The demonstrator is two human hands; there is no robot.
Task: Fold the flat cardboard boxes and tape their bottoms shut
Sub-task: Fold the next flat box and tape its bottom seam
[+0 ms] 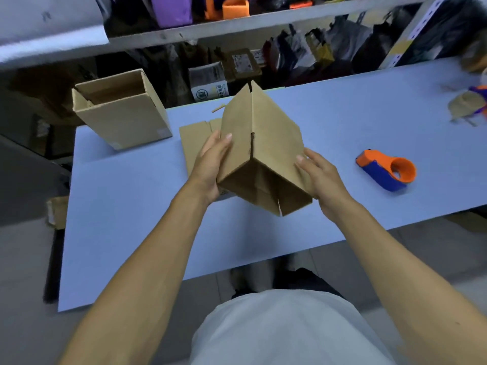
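Observation:
I hold a brown cardboard box (266, 138) above the table, opened out from flat and tilted, its open end facing me. My left hand (212, 164) grips its left side, thumb on the outer face. My right hand (320, 177) holds the right side, thumb on the outer face and fingers behind. Under the box lies a stack of flat cardboard boxes (196, 146). An orange and blue tape dispenser (386, 171) lies on the table to the right, apart from my hands.
A folded box (121, 111) stands upright with its top open at the table's far left corner. Another tape dispenser (471, 104) is at the far right. The light blue table (126, 212) has shelves of goods behind it. A cardboard piece (56, 210) sticks out at the left edge.

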